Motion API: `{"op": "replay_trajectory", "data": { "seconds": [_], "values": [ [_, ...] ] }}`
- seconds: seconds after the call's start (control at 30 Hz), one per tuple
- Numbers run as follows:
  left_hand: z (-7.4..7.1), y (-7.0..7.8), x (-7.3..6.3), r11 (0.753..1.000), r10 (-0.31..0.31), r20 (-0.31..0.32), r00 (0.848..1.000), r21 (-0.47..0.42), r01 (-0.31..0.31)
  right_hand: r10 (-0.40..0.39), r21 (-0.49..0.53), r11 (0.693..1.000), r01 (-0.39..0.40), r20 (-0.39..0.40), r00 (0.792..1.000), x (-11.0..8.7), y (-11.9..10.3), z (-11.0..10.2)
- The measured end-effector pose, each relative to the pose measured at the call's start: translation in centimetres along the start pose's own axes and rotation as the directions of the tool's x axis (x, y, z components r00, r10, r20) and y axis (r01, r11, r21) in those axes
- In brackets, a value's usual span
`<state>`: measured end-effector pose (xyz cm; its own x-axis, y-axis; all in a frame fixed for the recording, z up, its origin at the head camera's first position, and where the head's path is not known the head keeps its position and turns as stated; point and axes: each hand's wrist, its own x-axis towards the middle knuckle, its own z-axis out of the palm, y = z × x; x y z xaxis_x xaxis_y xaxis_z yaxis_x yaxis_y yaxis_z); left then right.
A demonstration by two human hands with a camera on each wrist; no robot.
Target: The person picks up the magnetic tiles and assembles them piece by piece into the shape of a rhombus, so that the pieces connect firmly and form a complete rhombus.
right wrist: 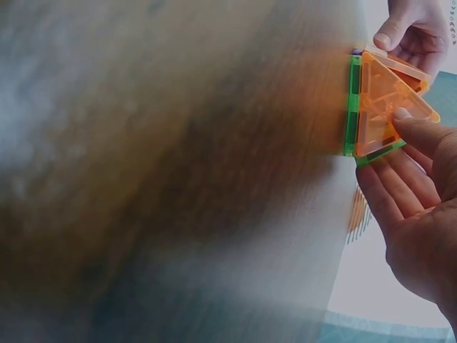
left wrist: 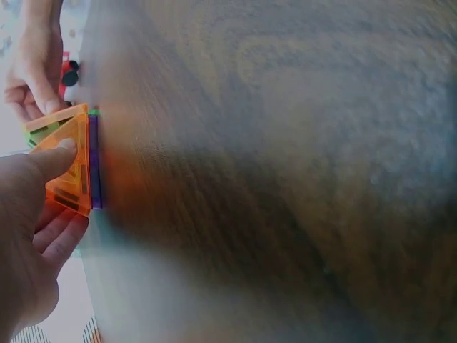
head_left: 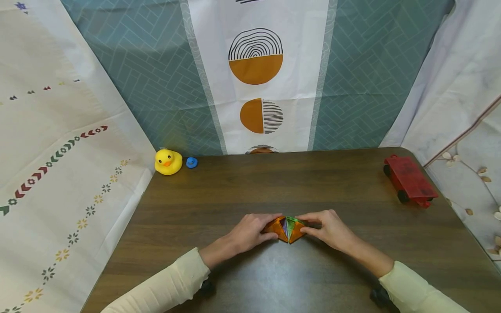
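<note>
Several see-through magnetic tiles, triangular where their outline shows, stand joined as a small pointed structure on the table. My left hand pinches its left side, the thumb on an orange tile and the fingers behind. On the other side, my right hand grips a second orange tile together with a green tile. Between the orange faces a purple tile shows. Along the base, the left wrist view has a purple edge and the right wrist view a green edge.
A yellow rubber duck and a small blue duck sit at the table's far left corner. Toward the far right stands a red toy cart with black wheels. Patterned cloths hang behind and beside the brown wooden table.
</note>
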<state>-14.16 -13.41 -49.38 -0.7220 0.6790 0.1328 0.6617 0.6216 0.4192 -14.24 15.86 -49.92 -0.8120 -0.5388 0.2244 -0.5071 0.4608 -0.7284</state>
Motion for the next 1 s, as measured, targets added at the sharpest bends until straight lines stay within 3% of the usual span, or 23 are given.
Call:
{"op": "replay_trajectory", "data": {
  "seconds": [0.43,1.0],
  "values": [
    [-0.08,0.17,-0.18,1.0,-0.014,-0.001,1.0,0.008,0.014,0.023,0.048,0.999,-0.024,0.029,0.999,0.02,-0.08,0.02],
    [0.41,0.04,-0.34,1.0,-0.01,-0.003,1.0,0.014,0.01,-0.015,0.056,0.998,0.015,0.0,1.0,-0.1,0.04,0.35]
  ]
}}
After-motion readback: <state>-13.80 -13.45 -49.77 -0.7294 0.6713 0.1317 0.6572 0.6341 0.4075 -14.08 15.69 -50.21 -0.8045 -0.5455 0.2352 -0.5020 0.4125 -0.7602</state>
